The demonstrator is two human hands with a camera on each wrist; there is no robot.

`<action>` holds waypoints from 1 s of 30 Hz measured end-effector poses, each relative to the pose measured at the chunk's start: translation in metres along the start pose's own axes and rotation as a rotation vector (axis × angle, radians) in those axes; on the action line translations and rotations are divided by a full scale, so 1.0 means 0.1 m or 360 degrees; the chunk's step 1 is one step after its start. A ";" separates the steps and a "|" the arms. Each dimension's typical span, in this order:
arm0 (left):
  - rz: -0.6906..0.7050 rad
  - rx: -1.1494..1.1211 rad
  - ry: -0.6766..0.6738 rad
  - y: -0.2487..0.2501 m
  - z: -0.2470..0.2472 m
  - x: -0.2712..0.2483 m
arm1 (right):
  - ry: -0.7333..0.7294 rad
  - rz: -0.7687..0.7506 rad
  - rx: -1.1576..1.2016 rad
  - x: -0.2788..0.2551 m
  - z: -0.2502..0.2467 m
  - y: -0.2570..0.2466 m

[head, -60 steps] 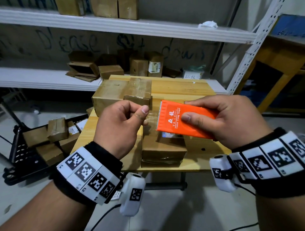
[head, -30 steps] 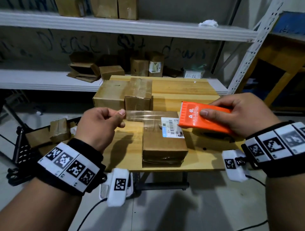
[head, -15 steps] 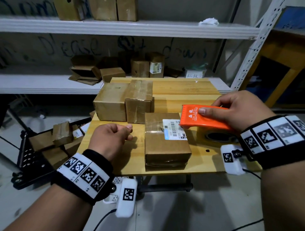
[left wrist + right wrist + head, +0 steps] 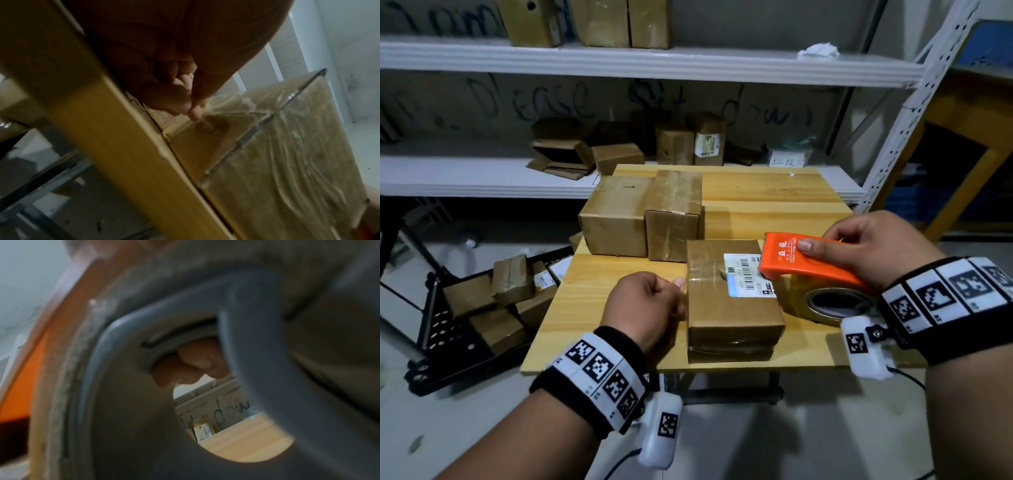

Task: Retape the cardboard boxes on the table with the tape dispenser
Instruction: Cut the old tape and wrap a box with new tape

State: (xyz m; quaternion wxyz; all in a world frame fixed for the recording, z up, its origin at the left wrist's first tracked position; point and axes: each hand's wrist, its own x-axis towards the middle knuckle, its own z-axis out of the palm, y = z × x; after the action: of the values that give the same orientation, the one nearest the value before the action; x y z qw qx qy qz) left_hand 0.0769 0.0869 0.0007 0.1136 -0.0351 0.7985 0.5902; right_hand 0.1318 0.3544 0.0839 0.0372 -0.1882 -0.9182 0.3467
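So the strip of clear tape (image 4: 707, 274) runs left to right across the top of the near cardboard box (image 4: 732, 301), which sits at the near edge of the wooden table (image 4: 774, 202). The left hand (image 4: 645, 305) is at the box's left edge, thumb and fingertip pinching the tape's free end right at the top corner; the wrist view shows that pinch pretty clearly. The right hand (image 4: 873, 253) is wrapped around the orange tape dispenser (image 4: 808, 265), whose blade end sits on the shipping label (image 4: 748, 274) toward the right side of the box top. The way I see it, the pull needs to go straight right along the tape's length, so the right hand does the work while the left anchors. Two more boxes (image 4: 640, 216) sit farther back on the left
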 end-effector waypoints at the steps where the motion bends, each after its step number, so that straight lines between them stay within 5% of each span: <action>1: 0.0013 0.0047 0.0005 -0.01 0.00 0.01 | 0.0004 0.0004 0.0001 0.00 0.01 0.00; 8: 0.0085 0.0276 0.0072 -0.07 -0.09 0.11 | 0.0012 0.0003 0.0047 -0.03 0.04 0.04; 11: 0.0178 -0.0158 0.0103 -0.02 -0.05 0.02 | 0.0019 0.0008 0.0035 -0.03 0.05 0.05; 16: 0.0321 -0.0456 -0.0315 0.12 0.04 -0.23 | 0.0032 0.0011 0.0037 -0.02 0.07 0.07; 23: 0.0495 -0.0064 -0.0573 -0.02 0.18 -0.17 | 0.0064 -0.0006 0.0037 -0.02 0.13 0.07; 30: 0.0625 0.0637 -0.0343 0.08 -0.02 -0.06 | 0.0100 -0.0040 0.0005 -0.07 0.23 0.02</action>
State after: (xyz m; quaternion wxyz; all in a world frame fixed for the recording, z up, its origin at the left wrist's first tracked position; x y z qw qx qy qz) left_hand 0.0811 0.0870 0.0097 0.0860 0.2058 0.8738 0.4322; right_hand 0.1346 0.3391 0.0656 0.0705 -0.1874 -0.9183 0.3415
